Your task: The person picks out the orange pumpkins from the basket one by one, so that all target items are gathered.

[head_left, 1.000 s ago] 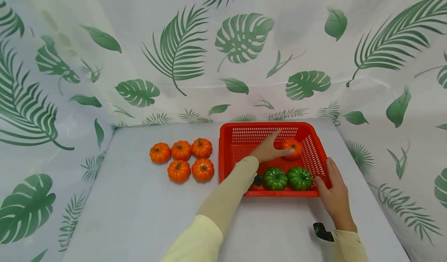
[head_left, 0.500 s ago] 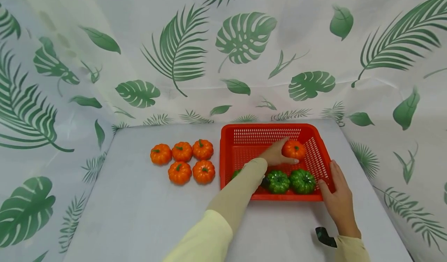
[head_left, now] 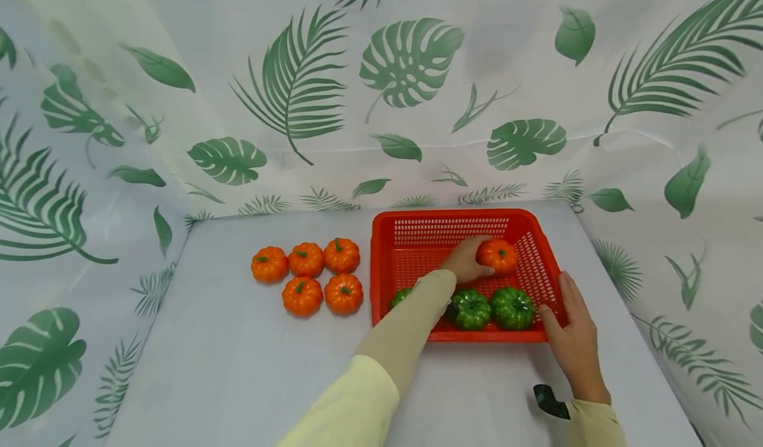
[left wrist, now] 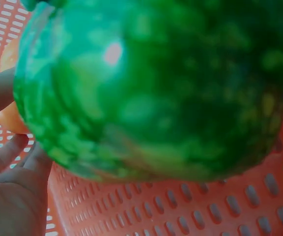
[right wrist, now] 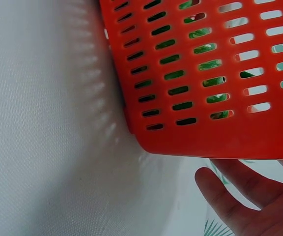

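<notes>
In the head view, my left hand [head_left: 467, 259] reaches into the red basket [head_left: 411, 216] and holds an orange pumpkin [head_left: 499, 256] from its left side, thumb at the near edge and fingers at the far edge. A green pumpkin [left wrist: 151, 93] fills much of the left wrist view, with the orange pumpkin partly hidden behind it and my fingers. My right hand [head_left: 575, 334] grips the basket's right front corner, thumb over the rim and fingers along the outer wall. In the right wrist view, fingers [right wrist: 230, 201] show beside the slotted basket wall.
Two green pumpkins [head_left: 512, 308] sit along the basket's front wall; a third [head_left: 401, 297] is partly hidden by the left forearm. Several orange pumpkins [head_left: 303, 296] lie in two rows on the table [head_left: 238, 367] left of the basket. Leaf-printed cloth [head_left: 417, 116] surrounds the table.
My left thumb and fingers have drawn in around the orange pumpkin, and the forearm has shifted slightly right, baring part of the third green pumpkin. My right hand stays at the basket corner.
</notes>
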### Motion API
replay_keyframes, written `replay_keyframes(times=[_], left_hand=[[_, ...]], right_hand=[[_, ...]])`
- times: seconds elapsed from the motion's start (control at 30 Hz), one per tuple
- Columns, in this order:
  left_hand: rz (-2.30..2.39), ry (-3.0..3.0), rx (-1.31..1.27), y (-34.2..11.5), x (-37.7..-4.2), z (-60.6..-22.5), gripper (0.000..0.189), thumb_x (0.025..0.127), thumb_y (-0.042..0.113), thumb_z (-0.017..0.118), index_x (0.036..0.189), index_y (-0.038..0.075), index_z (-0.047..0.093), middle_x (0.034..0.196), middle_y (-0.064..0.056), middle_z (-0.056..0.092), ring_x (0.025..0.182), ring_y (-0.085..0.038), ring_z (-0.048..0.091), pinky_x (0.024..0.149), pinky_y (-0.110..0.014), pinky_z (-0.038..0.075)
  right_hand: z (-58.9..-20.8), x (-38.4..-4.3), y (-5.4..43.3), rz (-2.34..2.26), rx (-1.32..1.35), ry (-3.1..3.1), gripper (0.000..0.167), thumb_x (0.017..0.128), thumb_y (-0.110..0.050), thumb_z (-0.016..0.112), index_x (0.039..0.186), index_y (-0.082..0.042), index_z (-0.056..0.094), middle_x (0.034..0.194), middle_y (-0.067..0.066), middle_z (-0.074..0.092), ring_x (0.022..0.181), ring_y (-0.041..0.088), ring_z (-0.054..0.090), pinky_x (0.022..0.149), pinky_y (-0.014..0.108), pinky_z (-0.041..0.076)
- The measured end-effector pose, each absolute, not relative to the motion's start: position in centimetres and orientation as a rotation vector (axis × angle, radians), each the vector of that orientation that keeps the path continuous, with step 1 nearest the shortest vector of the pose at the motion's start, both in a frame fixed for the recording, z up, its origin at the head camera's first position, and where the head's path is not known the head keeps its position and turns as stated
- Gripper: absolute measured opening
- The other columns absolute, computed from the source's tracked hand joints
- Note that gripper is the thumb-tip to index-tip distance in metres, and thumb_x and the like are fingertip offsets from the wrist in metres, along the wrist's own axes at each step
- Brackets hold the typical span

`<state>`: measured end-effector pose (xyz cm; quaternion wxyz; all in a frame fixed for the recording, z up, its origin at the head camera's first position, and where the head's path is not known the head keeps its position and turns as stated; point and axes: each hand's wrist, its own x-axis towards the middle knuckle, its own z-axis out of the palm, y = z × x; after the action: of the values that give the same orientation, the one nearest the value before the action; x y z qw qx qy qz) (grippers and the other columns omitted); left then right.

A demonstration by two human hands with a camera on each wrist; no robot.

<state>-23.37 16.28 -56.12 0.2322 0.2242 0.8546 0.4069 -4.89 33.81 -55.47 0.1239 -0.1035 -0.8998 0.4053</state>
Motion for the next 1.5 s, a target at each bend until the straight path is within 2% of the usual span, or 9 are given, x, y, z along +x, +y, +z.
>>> replay_keyframes(times=[0.23, 0.5, 0.93, 1.13, 1.5], left_hand=[[1.180, 2.359, 0.605, 15.9, -22.8, -56.0, 0.062, 0.097, 0.022, 0.083, 0.151, 0.017, 0.053, 0.152, -0.002, 0.057, 0.136, -0.017, 0.056, 0.109, -0.031, 0.048], [1.277, 2.348, 0.583, 15.4, -22.8, -55.9, 0.054, 0.097, 0.019, 0.083, 0.145, 0.016, 0.057, 0.148, -0.001, 0.060, 0.131, -0.015, 0.058, 0.107, -0.029, 0.049], [1.410, 2.317, 0.621, 12.3, -23.7, -53.6, 0.049, 0.095, 0.020, 0.085, 0.139, 0.018, 0.063, 0.141, 0.000, 0.063, 0.115, -0.016, 0.064, 0.097, -0.030, 0.055], [1.463, 2.298, 0.637, 10.4, -23.8, -51.6, 0.049, 0.095, 0.022, 0.085, 0.139, 0.018, 0.063, 0.138, 0.002, 0.063, 0.109, -0.014, 0.064, 0.092, -0.026, 0.056], [1.581, 2.302, 0.615, 5.4, -23.4, -48.1, 0.052, 0.096, 0.023, 0.085, 0.143, 0.019, 0.062, 0.143, 0.004, 0.061, 0.119, -0.015, 0.065, 0.094, -0.026, 0.057]], right_hand=[[-55.6, -4.8, 33.8, 1.188, -0.301, -2.629, 0.074, 0.109, -0.017, 0.058, 0.172, -0.011, 0.020, 0.176, 0.016, 0.021, 0.159, 0.044, 0.021, 0.114, 0.075, 0.030], [-55.6, -4.7, 34.0, 1.200, -0.283, -2.597, 0.071, 0.108, -0.017, 0.056, 0.171, -0.008, 0.024, 0.175, 0.017, 0.023, 0.158, 0.045, 0.023, 0.116, 0.074, 0.028], [-55.8, -4.6, 33.8, 1.156, -0.251, -2.599, 0.071, 0.108, -0.015, 0.058, 0.171, -0.008, 0.024, 0.175, 0.018, 0.024, 0.159, 0.044, 0.023, 0.119, 0.071, 0.026], [-55.7, -4.5, 33.9, 1.164, -0.263, -2.620, 0.071, 0.109, -0.015, 0.055, 0.171, -0.008, 0.021, 0.175, 0.019, 0.021, 0.160, 0.044, 0.020, 0.119, 0.072, 0.024], [-55.6, -4.8, 33.9, 1.180, -0.273, -2.628, 0.071, 0.110, -0.015, 0.053, 0.172, -0.010, 0.018, 0.176, 0.018, 0.019, 0.160, 0.044, 0.017, 0.120, 0.071, 0.022]])
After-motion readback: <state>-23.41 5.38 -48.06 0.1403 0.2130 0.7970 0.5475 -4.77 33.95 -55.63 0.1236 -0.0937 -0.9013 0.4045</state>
